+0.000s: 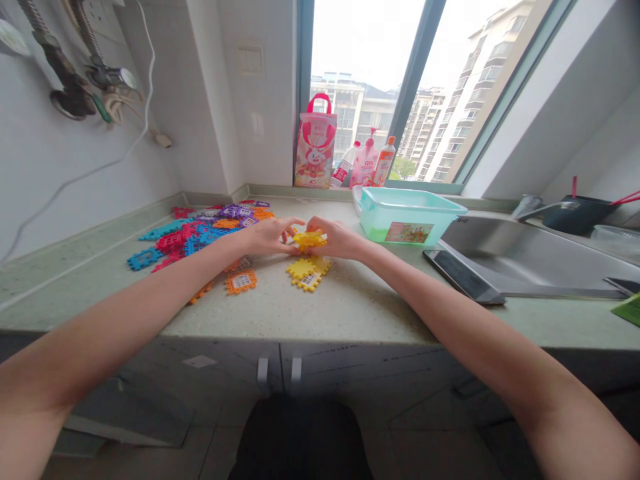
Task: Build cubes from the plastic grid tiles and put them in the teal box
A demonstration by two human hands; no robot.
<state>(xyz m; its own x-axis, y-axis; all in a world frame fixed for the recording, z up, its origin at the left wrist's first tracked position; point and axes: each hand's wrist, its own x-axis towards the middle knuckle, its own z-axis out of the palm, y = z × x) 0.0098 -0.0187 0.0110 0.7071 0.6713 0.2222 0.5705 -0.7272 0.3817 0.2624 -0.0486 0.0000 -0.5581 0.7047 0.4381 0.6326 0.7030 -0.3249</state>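
Observation:
Over the counter, my two hands meet at yellow interlocking plastic tiles (310, 239) with notched edges. My right hand (336, 237) is closed around their right side. From the left, my left hand (270, 236) curls its thumb and fingers at the other side; its exact contact is partly hidden. Just below lie more yellow tiles (306, 272), one with a white printed centre. An orange tile (241, 282) rests nearer the front edge. Beyond my left forearm spreads a pile of blue, red, purple and orange tiles (193, 235).
A turquoise plastic bin (413, 212) stands right of my hands, beside a steel sink (525, 257). A phone (465, 277) lies along the sink's rim. By the window are a pink bag (316, 153) and several bottles (366, 163). The counter (350, 320) ends above cabinet doors.

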